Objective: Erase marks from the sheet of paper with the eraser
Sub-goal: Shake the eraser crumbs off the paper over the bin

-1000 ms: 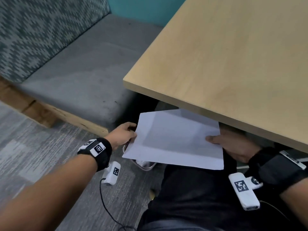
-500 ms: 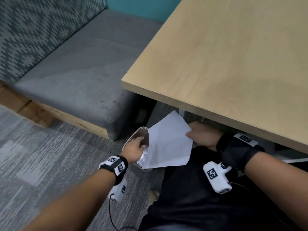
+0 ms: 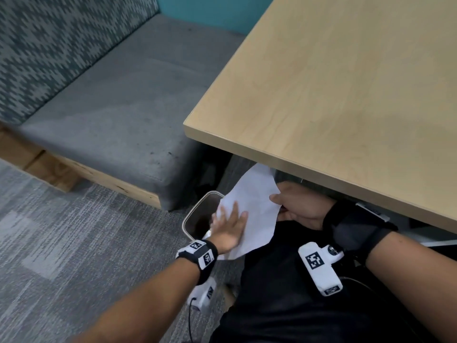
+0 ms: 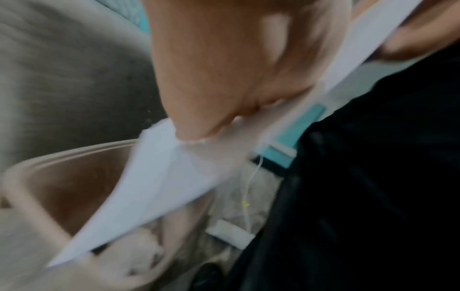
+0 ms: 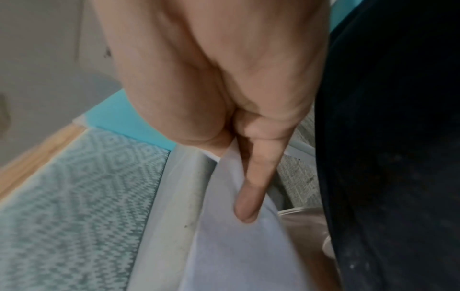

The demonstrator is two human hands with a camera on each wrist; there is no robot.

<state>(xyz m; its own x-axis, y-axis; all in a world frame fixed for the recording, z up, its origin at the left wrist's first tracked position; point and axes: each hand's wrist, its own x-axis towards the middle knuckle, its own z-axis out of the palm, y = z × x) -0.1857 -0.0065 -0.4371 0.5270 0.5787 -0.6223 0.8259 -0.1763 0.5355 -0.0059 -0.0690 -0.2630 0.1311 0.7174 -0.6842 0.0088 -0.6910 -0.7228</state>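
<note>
— Head view first: where is the white sheet of paper?

— Tilted below the edge of the pale wooden table, over the rim of a small beige waste bin on the grey carpet.

— And the 2 hands?

— The left hand lies flat on the sheet, fingers straight and spread. The right hand pinches the sheet's right edge, thumb on top.

— Right wrist view?

— 1 finger lies along the paper. The left wrist view is blurred.
</note>
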